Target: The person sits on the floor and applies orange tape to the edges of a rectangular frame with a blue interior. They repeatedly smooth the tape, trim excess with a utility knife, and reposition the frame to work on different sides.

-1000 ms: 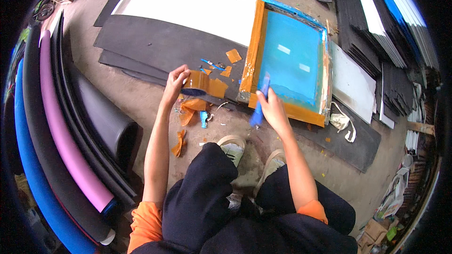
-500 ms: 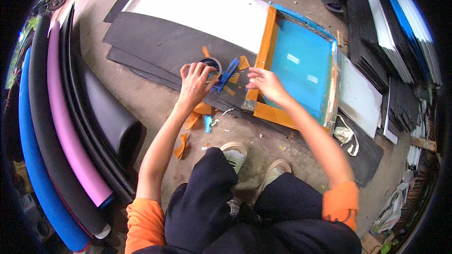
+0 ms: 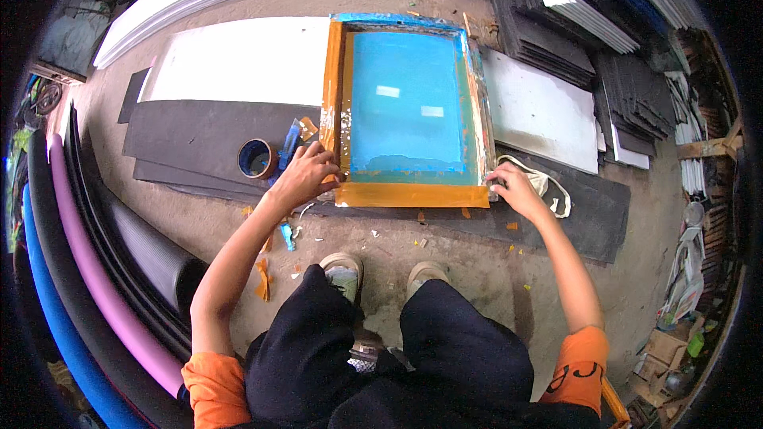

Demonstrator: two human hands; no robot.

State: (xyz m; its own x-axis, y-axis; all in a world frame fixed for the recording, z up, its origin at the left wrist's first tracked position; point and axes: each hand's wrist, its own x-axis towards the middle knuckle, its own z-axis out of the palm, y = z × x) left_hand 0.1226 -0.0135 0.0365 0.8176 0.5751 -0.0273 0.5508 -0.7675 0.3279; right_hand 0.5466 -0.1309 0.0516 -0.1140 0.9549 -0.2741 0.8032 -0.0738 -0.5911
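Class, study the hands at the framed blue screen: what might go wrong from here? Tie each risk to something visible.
1. The blue tool lies close by the left hand, which might knock it.
2. The orange-brown tape along the screen's near edge could crease or lift if dragged.
3. The pale cloth beside the right hand might snag on its fingers.

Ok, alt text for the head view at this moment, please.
A person's left hand and right hand are at the near corners of a blue-screened frame, whose left and near sides carry brown tape. To its left, a tape roll sits on black sheets; rolled material, including a pink roll, stands farther left.
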